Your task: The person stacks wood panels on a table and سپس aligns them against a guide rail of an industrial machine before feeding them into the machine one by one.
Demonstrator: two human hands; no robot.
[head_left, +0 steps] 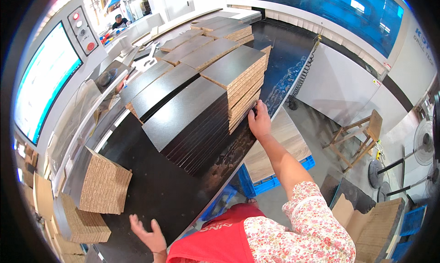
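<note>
A tall stack of dark-faced chipboard panels (188,111) lies on the black table (156,171), with raw brown edges showing at its right end. At that end's lower corner is my right hand (260,121), its fingers bent against the panel edges; some fingertips are hidden. My left hand (149,235) is over the table's near left part with thumb and fingers apart, holding nothing. Close to it on the left stands a smaller stack of chipboard panels (105,182), and another panel stack (85,221) sits beside that one.
More panel stacks (215,27) cover the table's far part. A control panel with a lit screen (46,84) stands at left. On the right are a wooden stool (357,139), fans (419,139) and a blue pallet (263,185) under wood-grain boards. Another person (120,22) is far back.
</note>
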